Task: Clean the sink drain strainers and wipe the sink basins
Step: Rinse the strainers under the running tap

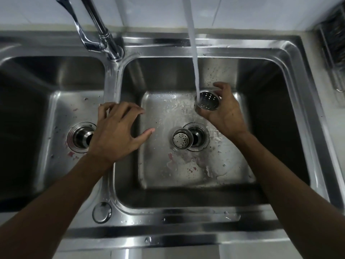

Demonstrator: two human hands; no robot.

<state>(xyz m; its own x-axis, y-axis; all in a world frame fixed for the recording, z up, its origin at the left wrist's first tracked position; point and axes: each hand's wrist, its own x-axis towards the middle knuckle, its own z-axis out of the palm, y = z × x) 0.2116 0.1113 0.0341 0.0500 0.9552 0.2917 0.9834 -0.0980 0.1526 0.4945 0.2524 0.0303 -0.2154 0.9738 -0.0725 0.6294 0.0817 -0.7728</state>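
Nearest, the left hand [115, 131] hovers over the divider [112, 81] between the two basins. Its fingers [128, 109] are spread and loosely bent, holding nothing, and it seems parked there for balance or ready to help. Below its wrist side, in the left basin [61, 109], the left drain [81, 137] stands open with no strainer in it.

Just right of the left thumb tip, on the floor of the right basin [233, 174], the second strainer [181, 140] lies tipped against the rim of the right drain [198, 136], apparently set aside to wait its turn. Pink scraps [192, 169] and wet smears lie on the floor nearer than it, so the wiping is not yet done.

Farther on, the right hand [224, 113] cups the strainer [208, 100]. Its fingers [222, 86] curl round the rim, and the perforated cup's mouth appears turned upward. Held so, the water stream [194, 53] drops onto the cup's left edge, likely to flush the holes. Beyond the left fingers, the faucet [104, 34] rises from the back ledge.
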